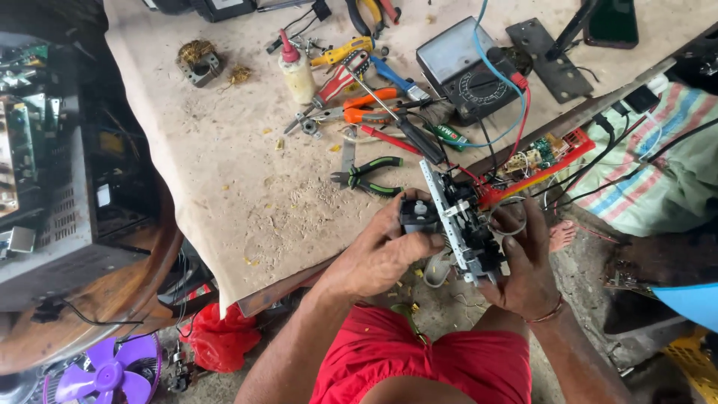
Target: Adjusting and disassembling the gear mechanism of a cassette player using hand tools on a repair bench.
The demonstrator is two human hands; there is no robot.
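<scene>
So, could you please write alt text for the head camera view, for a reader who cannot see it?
Two bare hands hold a grey metal switch assembly with wires: the left hand pinches a small dark part, and the right hand supports the frame. Behind them, green-handled pliers and a multimeter lie on a worn table.

Chassis [462,224]: dull grey metal, perforated. Motor [417,215] on it: black matt plastic. Table [224,164]: rough, stained beige cover. Pliers [366,176] far of chassis: glossy green-black grips, steel jaws. Shorts [419,359]: red cloth. Fan [108,370], near left: glossy purple plastic.

Two hands [389,251], one multimeter [467,71], one glue bottle [296,71]
</scene>
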